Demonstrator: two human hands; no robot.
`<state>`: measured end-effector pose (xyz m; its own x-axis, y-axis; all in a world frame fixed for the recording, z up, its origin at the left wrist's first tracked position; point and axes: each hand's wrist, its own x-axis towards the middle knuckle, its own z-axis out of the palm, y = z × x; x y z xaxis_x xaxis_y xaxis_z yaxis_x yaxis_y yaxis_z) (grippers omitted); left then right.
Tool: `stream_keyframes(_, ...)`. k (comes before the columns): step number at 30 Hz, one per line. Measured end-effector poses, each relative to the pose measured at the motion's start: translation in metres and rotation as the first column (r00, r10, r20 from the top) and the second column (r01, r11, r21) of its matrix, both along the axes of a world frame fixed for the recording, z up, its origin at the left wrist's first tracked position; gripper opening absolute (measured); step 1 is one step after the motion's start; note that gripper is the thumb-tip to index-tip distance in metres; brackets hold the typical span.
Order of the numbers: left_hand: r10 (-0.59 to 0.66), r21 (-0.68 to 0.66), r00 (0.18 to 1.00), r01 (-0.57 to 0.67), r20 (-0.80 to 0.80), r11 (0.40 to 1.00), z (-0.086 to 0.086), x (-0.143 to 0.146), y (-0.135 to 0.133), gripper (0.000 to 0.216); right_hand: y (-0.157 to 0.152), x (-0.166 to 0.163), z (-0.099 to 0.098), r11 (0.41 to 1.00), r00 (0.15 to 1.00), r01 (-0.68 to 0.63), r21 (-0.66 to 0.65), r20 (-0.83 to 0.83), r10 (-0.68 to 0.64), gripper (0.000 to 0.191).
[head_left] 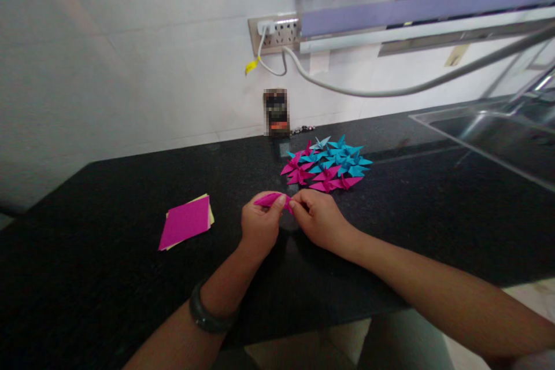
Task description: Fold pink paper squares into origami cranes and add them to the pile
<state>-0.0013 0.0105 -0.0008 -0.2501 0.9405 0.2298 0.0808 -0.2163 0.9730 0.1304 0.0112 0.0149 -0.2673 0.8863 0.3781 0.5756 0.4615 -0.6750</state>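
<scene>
Between my two hands is a folded piece of magenta origami paper (267, 200), held a little above the dark counter. My left hand (261, 224) is closed on its left part, thumb pressed on top. The fingertips of my right hand (318, 217) pinch its right end. Just beyond my hands lies a cluster of folded paper cranes: blue cranes (344, 156) mostly at the back and right, magenta cranes (299, 172) at the front and left, and a pale blue crane (321, 143) at the back. To the left rests a stack of square origami paper (185, 221), magenta on top with yellow edges showing beneath.
The black counter (108, 202) meets a white tiled wall. A small dark box (276, 111), blurred out, stands against the wall beside a beaded string (302, 129). Above are a power outlet (286, 32) and a hanging grey cable (368, 92). A metal sink (489, 133) is at right.
</scene>
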Motion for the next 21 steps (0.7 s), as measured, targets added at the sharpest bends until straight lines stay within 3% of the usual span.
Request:
stream_keyframes(2, 0.005, -0.017, 1.000, -0.004, 0.019, 1.000, 0.000, 0.000, 0.000, 0.013, 0.001, 0.000, 0.000, 0.999, 0.999, -0.009, -0.041, -0.037, 0.007, 0.014)
stream_keyframes(4, -0.006, -0.033, 0.998, 0.008, 0.058, 0.999, 0.000, 0.000, 0.001, 0.014, 0.005, 0.002, 0.000, 0.985, 0.993, -0.044, -0.167, -0.116, 0.025, 0.013)
stream_keyframes(8, -0.043, -0.055, 0.993, 0.050, 0.110, 0.997, -0.002, 0.000, 0.003, 0.016, 0.013, 0.010, -0.002, 0.878, 0.960, -0.150, -0.454, -0.280, 0.019, 0.016)
stream_keyframes(10, -0.044, -0.066, 0.992, 0.052, 0.118, 0.996, -0.002, -0.001, 0.003, 0.016, 0.017, 0.013, -0.003, 0.879, 0.954, -0.122, -0.461, -0.300, -0.025, 0.023)
stream_keyframes(14, -0.032, -0.064, 0.989, 0.041, 0.142, 0.997, -0.003, -0.001, 0.003, 0.016, 0.020, 0.015, -0.004, 0.935, 0.935, 0.005, -0.355, -0.329, -0.129, 0.038)
stream_keyframes(19, 0.028, -0.033, 0.991, -0.024, 0.133, 0.999, -0.004, -0.001, 0.003, 0.017, 0.014, 0.009, -0.004, 0.922, 0.938, -0.056, -0.384, -0.336, -0.082, 0.032)
stream_keyframes(21, 0.076, -0.005, 0.990, -0.076, 0.119, 0.997, -0.004, 0.000, 0.004, 0.016, 0.012, 0.006, -0.004, 0.930, 0.930, -0.013, -0.368, -0.346, -0.124, 0.029)
